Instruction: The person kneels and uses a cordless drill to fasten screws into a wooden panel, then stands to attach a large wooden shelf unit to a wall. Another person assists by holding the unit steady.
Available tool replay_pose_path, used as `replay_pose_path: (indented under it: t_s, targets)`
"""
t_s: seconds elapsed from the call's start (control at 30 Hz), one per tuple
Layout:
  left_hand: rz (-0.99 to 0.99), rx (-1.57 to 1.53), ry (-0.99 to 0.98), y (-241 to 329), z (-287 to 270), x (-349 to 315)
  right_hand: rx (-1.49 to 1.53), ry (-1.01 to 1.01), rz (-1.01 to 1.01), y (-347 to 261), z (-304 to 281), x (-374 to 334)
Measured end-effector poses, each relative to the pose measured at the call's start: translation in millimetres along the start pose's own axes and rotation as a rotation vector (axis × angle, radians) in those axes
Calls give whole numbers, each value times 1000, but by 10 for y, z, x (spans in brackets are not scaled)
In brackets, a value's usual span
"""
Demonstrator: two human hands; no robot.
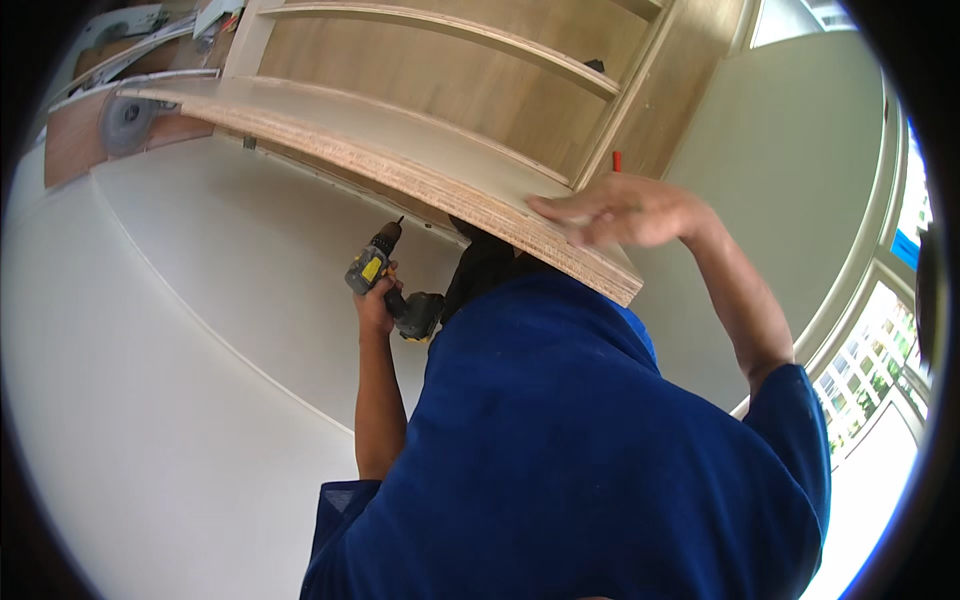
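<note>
My left hand (pixel 378 302) is wrapped round the grip of a black and yellow cordless drill (pixel 371 266). The drill tilts up, its bit pointing at the space below a thick plywood panel (pixel 400 168), and its battery hangs near my waist. The panel runs slantwise across the front of my body, with its raw layered edge facing me. Over the panel's right end hovers my right hand (pixel 632 210), slightly blurred, with fingers stretched out and nothing seen in them. Whether its fingertips touch the panel I cannot tell.
Behind the panel stands a wooden shelf unit (pixel 440 12), with a small black thing (pixel 595 66) on one shelf. A slim red object (pixel 616 161) shows beyond my right hand. At the far left are a grey disc (pixel 127 115) and clutter. Windows (pixel 868 350) line the right.
</note>
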State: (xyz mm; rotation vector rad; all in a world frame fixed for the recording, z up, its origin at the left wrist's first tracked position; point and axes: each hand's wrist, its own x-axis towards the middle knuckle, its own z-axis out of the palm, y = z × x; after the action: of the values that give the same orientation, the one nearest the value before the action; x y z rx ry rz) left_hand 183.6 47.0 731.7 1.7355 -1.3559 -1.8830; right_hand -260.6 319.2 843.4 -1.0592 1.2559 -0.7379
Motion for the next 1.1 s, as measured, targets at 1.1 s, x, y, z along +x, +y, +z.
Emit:
replay_pose_path:
  t_s: [1.1]
  targets:
    - [121, -284, 342, -820, -59, 297, -1219, 510, 222, -1458, -74, 3542]
